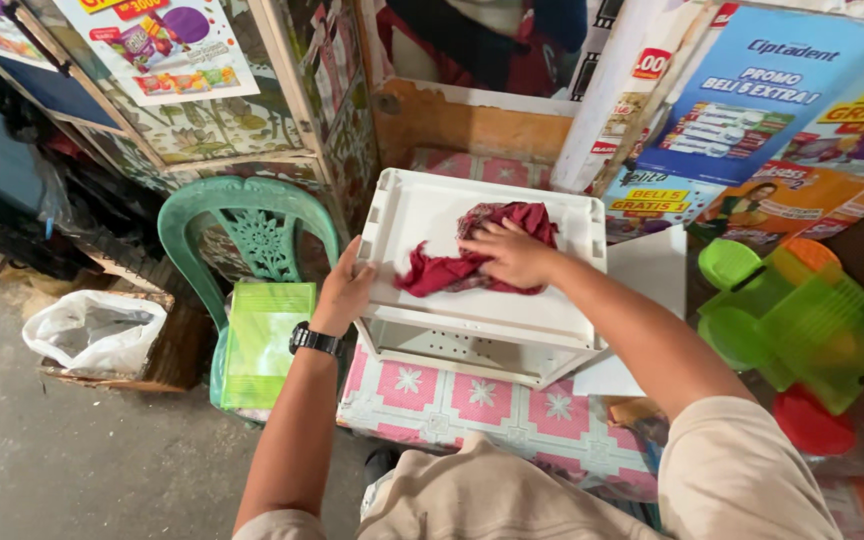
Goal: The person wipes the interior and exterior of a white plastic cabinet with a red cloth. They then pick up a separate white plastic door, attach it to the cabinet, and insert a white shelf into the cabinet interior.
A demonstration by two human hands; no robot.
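A white plastic drawer unit (422,205) lies on its side on a table with a pink and white patterned cover (452,400). My left hand (344,288), with a black watch on the wrist, grips the unit's left edge. A dark red cloth (447,270) is bunched on the unit's top face, and my right hand (512,252) presses down flat on it.
A green plastic chair (252,225) stands left of the table with a green plastic box (264,340) on its seat. Green and red plastic containers (797,320) pile up at the right. A white bag in a cardboard box (97,330) sits on the floor. Posters cover the walls behind.
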